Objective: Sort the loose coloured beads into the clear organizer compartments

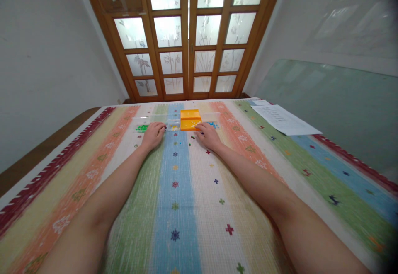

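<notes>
A small orange box (190, 115) stands at the far middle of the cloth, its lid raised, with white beads (194, 123) in its front part. My right hand (209, 136) reaches to the box's front right corner, fingers slightly apart, fingertips over the white beads. Left of the box lies a clear compartment case (157, 117) holding green beads (142, 127) and yellow beads (173, 127). My left hand (153, 135) rests over its front edge, fingers bent and close together; what they hold, if anything, is hidden. Blue beads (212, 124) lie in a clear compartment beyond my right hand.
A few loose dark and green beads (192, 137) lie on the striped tablecloth (183, 191) in front of the box. White paper sheets (284, 119) lie at the far right. A glass panel (329, 100) leans along the right wall. Wooden glazed doors (188, 58) stand behind the table.
</notes>
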Motion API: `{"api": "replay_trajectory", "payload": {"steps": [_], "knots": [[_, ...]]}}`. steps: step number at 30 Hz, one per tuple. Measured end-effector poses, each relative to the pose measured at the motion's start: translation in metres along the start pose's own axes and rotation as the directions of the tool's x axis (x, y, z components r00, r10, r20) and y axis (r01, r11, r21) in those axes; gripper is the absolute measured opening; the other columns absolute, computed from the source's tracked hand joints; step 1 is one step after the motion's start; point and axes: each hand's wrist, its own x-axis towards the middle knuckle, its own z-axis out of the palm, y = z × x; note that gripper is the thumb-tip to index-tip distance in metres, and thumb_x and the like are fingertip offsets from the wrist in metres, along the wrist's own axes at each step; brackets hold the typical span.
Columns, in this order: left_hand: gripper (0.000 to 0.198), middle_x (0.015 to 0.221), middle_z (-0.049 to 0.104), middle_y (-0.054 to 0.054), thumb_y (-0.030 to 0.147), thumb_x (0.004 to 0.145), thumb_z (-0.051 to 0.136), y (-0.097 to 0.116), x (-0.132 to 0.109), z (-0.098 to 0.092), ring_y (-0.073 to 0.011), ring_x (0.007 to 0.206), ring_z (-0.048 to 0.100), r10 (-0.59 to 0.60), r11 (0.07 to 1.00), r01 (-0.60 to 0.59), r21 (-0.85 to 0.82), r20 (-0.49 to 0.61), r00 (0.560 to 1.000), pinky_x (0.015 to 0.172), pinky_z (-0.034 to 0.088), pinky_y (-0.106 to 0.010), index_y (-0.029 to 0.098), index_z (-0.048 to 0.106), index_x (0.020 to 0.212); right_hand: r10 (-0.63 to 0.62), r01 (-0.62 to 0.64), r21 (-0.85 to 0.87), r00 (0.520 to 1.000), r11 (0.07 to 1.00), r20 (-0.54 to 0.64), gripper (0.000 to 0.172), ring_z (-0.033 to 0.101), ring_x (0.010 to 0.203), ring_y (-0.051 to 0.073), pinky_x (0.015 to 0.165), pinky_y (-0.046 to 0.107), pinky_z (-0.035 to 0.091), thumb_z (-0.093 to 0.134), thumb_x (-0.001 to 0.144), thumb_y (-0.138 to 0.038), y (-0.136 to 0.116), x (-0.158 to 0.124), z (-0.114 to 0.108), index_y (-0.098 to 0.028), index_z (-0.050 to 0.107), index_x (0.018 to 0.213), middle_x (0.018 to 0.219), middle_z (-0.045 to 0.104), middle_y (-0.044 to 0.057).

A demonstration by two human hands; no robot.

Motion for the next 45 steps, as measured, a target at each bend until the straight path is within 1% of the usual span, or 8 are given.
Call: {"api": "replay_trajectory", "payload": {"steps": [5, 10, 13, 15, 25, 29, 38, 45], "knots": [[0.033, 0.128, 0.069, -0.009, 0.034, 0.103, 0.048, 0.036, -0.004, 0.001, -0.0258, 0.124, 0.058, 0.194, 0.980, -0.188, -0.058, 0.123, 0.973, 0.114, 0.044, -0.050, 0.023, 0.073, 0.121, -0.042, 0.042, 0.004, 0.998, 0.999, 0.047, 0.019, 0.061, 0.104, 0.027, 0.095, 0.042, 0.046, 0.057, 0.098, -0.020, -0.008, 0.001, -0.004, -0.021, 0.075, 0.102, 0.105, 0.072, 0.010], [0.037, 0.132, 0.067, -0.008, 0.032, 0.105, 0.045, 0.080, -0.009, 0.006, -0.0244, 0.127, 0.056, 0.402, 0.915, -0.376, -0.144, 0.273, 0.874, 0.116, 0.043, -0.046, 0.025, 0.068, 0.133, -0.035, 0.036, -0.019, 0.998, 0.999, 0.045, 0.018, 0.060, 0.101, 0.026, 0.092, 0.040, 0.045, 0.057, 0.098, -0.020, -0.008, 0.000, -0.002, -0.021, 0.075, 0.101, 0.103, 0.071, 0.010], [0.040, 0.136, 0.065, -0.008, 0.029, 0.106, 0.044, 0.092, -0.012, 0.012, -0.0245, 0.131, 0.054, 0.465, 0.885, -0.439, -0.153, 0.323, 0.825, 0.117, 0.042, -0.047, 0.027, 0.064, 0.139, -0.026, 0.027, -0.016, 0.998, 1.000, 0.049, 0.018, 0.061, 0.101, 0.025, 0.092, 0.039, 0.045, 0.058, 0.097, -0.019, -0.004, 0.000, 0.000, -0.021, 0.076, 0.100, 0.101, 0.072, 0.009], [0.039, 0.136, 0.065, -0.008, 0.029, 0.106, 0.043, 0.092, -0.013, 0.015, -0.0244, 0.131, 0.053, 0.481, 0.876, -0.460, -0.144, 0.334, 0.811, 0.117, 0.042, -0.048, 0.028, 0.064, 0.139, -0.030, 0.030, -0.010, 0.998, 0.999, 0.049, 0.017, 0.061, 0.100, 0.025, 0.093, 0.039, 0.045, 0.059, 0.097, -0.019, -0.003, 0.000, 0.002, -0.021, 0.076, 0.100, 0.101, 0.072, 0.009], [0.024, 0.118, 0.069, -0.007, 0.024, 0.100, 0.053, 0.083, -0.012, 0.015, -0.0249, 0.117, 0.058, 0.414, 0.910, -0.392, -0.132, 0.288, 0.864, 0.108, 0.047, -0.046, 0.026, 0.075, 0.111, -0.042, 0.041, 0.013, 0.998, 0.999, 0.056, 0.016, 0.062, 0.099, 0.025, 0.092, 0.039, 0.046, 0.059, 0.096, -0.019, -0.005, 0.000, -0.002, -0.021, 0.075, 0.098, 0.100, 0.072, 0.009], [0.018, 0.112, 0.068, -0.006, 0.025, 0.097, 0.057, 0.081, -0.012, 0.017, -0.0250, 0.112, 0.059, 0.369, 0.929, -0.346, -0.130, 0.271, 0.889, 0.105, 0.048, -0.045, 0.025, 0.075, 0.102, -0.139, 0.130, 0.074, 0.981, 0.989, 0.135, 0.014, 0.062, 0.095, 0.024, 0.088, 0.037, 0.045, 0.061, 0.092, -0.018, -0.013, -0.001, -0.008, -0.021, 0.074, 0.093, 0.095, 0.071, 0.008], [0.014, 0.104, 0.067, -0.007, 0.025, 0.096, 0.058, 0.077, -0.011, 0.017, -0.0251, 0.108, 0.059, 0.326, 0.945, -0.314, -0.087, 0.236, 0.915, 0.101, 0.049, -0.044, 0.023, 0.072, 0.096, -0.308, 0.285, 0.120, 0.907, 0.951, 0.288, 0.006, 0.059, 0.089, 0.022, 0.082, 0.033, 0.043, 0.070, 0.088, -0.027, -0.035, -0.003, -0.015, -0.021, 0.071, 0.088, 0.089, 0.067, 0.005], [0.015, 0.095, 0.070, -0.007, 0.026, 0.095, 0.056, 0.075, -0.011, 0.017, -0.0251, 0.098, 0.062, 0.262, 0.965, -0.260, -0.039, 0.218, 0.940, 0.093, 0.051, -0.042, 0.023, 0.070, 0.098, -0.292, 0.282, 0.076, 0.909, 0.956, 0.296, 0.011, 0.059, 0.090, 0.021, 0.082, 0.033, 0.041, 0.065, 0.096, -0.027, -0.031, -0.003, -0.011, -0.021, 0.073, 0.092, 0.091, 0.068, 0.006]]}}
